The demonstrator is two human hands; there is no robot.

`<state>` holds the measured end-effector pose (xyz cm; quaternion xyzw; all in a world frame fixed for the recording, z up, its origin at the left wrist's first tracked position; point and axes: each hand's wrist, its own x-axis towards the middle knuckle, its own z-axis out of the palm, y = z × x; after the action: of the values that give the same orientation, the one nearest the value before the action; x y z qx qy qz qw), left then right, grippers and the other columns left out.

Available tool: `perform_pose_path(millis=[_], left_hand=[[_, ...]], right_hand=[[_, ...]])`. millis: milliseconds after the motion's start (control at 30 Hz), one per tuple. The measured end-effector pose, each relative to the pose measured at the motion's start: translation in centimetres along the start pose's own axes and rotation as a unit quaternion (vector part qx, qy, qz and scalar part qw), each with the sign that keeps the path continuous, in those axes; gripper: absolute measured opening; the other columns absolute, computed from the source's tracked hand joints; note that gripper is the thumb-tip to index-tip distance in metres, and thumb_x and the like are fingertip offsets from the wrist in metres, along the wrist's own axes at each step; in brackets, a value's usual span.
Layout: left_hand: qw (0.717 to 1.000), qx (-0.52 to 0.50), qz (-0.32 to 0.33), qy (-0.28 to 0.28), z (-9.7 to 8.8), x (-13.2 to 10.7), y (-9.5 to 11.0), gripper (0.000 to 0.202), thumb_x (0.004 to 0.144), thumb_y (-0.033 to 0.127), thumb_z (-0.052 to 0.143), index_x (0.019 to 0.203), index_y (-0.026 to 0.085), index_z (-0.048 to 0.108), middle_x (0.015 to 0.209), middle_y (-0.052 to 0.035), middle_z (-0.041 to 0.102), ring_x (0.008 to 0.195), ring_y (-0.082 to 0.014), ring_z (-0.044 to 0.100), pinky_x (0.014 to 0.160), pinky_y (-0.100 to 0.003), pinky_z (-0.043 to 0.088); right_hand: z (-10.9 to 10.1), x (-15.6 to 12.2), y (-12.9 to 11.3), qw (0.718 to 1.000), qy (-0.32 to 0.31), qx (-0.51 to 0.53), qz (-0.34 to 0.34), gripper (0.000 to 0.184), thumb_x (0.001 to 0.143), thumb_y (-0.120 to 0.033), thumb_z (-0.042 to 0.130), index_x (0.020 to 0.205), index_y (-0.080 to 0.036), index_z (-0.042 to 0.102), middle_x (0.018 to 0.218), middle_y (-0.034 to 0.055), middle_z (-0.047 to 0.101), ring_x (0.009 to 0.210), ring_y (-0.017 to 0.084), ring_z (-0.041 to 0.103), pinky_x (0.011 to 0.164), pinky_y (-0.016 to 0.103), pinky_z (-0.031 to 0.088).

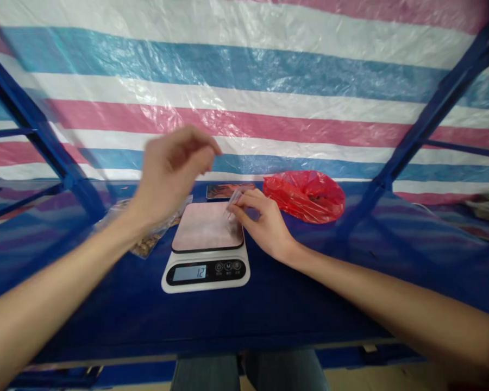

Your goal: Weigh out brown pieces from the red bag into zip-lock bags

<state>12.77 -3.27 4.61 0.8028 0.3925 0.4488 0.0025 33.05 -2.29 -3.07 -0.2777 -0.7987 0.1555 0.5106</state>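
A white kitchen scale (206, 251) with a shiny steel plate stands on the blue shelf, its display lit. My right hand (263, 221) rests at the plate's right edge, fingers pinched on a small clear plastic bag (232, 203) held over the plate. My left hand (171, 169) hovers above the scale's left side, blurred by motion, its fingertips drawn together; I cannot make out anything in them. A clear bag of brown pieces (149, 239) lies under my left wrist, beside the scale.
A crumpled red plastic bag (305, 195) lies right of the scale. A phone (224, 190) lies flat behind the scale. Blue metal shelf struts (427, 119) rise on both sides. A striped tarpaulin (244, 87) closes the back.
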Motion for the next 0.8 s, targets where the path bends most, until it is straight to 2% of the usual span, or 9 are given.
perform_pose_path(millis=[67, 100, 133, 200, 333, 433, 567, 800], left_hand=[[0.998, -0.034, 0.060, -0.012, 1.0, -0.3, -0.1, 0.026, 0.104, 0.027, 0.047, 0.094, 0.012, 0.066, 0.080, 0.0035, 0.059, 0.073, -0.0090, 0.058, 0.071, -0.024, 0.046], [0.994, -0.045, 0.090, -0.031, 1.7, -0.7, -0.1, 0.020, 0.100, 0.024, 0.052, 0.087, 0.015, 0.063, 0.075, 0.0038, 0.057, 0.069, -0.0092, 0.053, 0.067, -0.024, 0.044], [0.990, -0.042, 0.114, -0.070, 2.3, -1.2, -0.2, 0.018, 0.099, 0.022, 0.053, 0.083, 0.016, 0.060, 0.075, 0.0034, 0.056, 0.068, -0.0099, 0.051, 0.066, -0.025, 0.043], [0.986, -0.030, 0.139, -0.085, 3.3, -2.3, -0.3, 0.016, 0.100, 0.021, 0.052, 0.085, 0.018, 0.057, 0.078, 0.0023, 0.055, 0.073, -0.0119, 0.052, 0.069, -0.027, 0.042], [0.988, -0.031, 0.127, -0.084, 3.6, -3.4, -0.1, 0.020, 0.102, 0.024, 0.053, 0.083, 0.019, 0.049, 0.080, 0.0019, 0.056, 0.075, -0.0133, 0.051, 0.071, -0.029, 0.039], [0.983, -0.019, 0.134, -0.120, 3.2, -3.3, 0.4, 0.026, 0.103, 0.025, 0.050, 0.078, 0.020, 0.048, 0.076, 0.0026, 0.055, 0.072, -0.0134, 0.051, 0.070, -0.031, 0.035], [0.977, -0.002, 0.142, -0.159, 3.0, -3.2, 1.2, 0.027, 0.103, 0.021, 0.045, 0.077, 0.019, 0.052, 0.075, 0.0010, 0.058, 0.075, -0.0147, 0.054, 0.073, -0.034, 0.034], [0.980, -0.020, 0.118, -0.160, 2.8, -3.5, 1.8, 0.018, 0.099, 0.017, 0.051, 0.080, 0.019, 0.053, 0.083, -0.0011, 0.061, 0.080, -0.0162, 0.055, 0.073, -0.035, 0.036]], right_hand=[[0.1, 0.1, 0.1, 0.997, 0.032, 0.056, 0.038, 0.019, 0.095, -0.017, 0.065, 0.076, -0.020, 0.065, 0.085, 0.0024, 0.067, 0.085, 0.018, 0.062, 0.081, 0.034, 0.048], [0.0, 0.0, 0.0, 0.995, 0.037, 0.076, 0.048, 0.017, 0.093, -0.018, 0.066, 0.076, -0.020, 0.065, 0.085, 0.0022, 0.067, 0.082, 0.017, 0.062, 0.078, 0.033, 0.048], [0.0, 0.0, -0.2, 0.994, 0.037, 0.088, 0.051, 0.016, 0.092, -0.018, 0.067, 0.076, -0.021, 0.065, 0.085, 0.0019, 0.067, 0.080, 0.017, 0.061, 0.075, 0.032, 0.048], [-0.3, -0.1, -0.9, 0.994, 0.035, 0.098, 0.044, 0.014, 0.090, -0.016, 0.068, 0.077, -0.021, 0.065, 0.083, 0.0012, 0.065, 0.079, 0.016, 0.060, 0.072, 0.030, 0.047], [-0.9, -0.6, -2.6, 0.993, 0.027, 0.104, 0.042, 0.019, 0.087, -0.009, 0.068, 0.073, -0.020, 0.061, 0.081, -0.0001, 0.062, 0.080, 0.015, 0.060, 0.074, 0.030, 0.047], [-1.1, -1.0, -3.2, 0.994, 0.007, 0.097, 0.050, 0.027, 0.084, -0.005, 0.068, 0.066, -0.020, 0.055, 0.076, -0.0015, 0.059, 0.077, 0.014, 0.057, 0.070, 0.028, 0.045], [-1.0, -1.4, -3.3, 0.994, -0.024, 0.092, 0.057, 0.029, 0.081, -0.002, 0.068, 0.065, -0.021, 0.054, 0.072, -0.0031, 0.054, 0.071, 0.013, 0.052, 0.065, 0.026, 0.041], [-1.2, -1.5, -3.3, 0.993, -0.030, 0.101, 0.056, 0.028, 0.081, 0.004, 0.062, 0.070, -0.021, 0.055, 0.076, -0.0027, 0.055, 0.073, 0.014, 0.052, 0.064, 0.026, 0.041]])
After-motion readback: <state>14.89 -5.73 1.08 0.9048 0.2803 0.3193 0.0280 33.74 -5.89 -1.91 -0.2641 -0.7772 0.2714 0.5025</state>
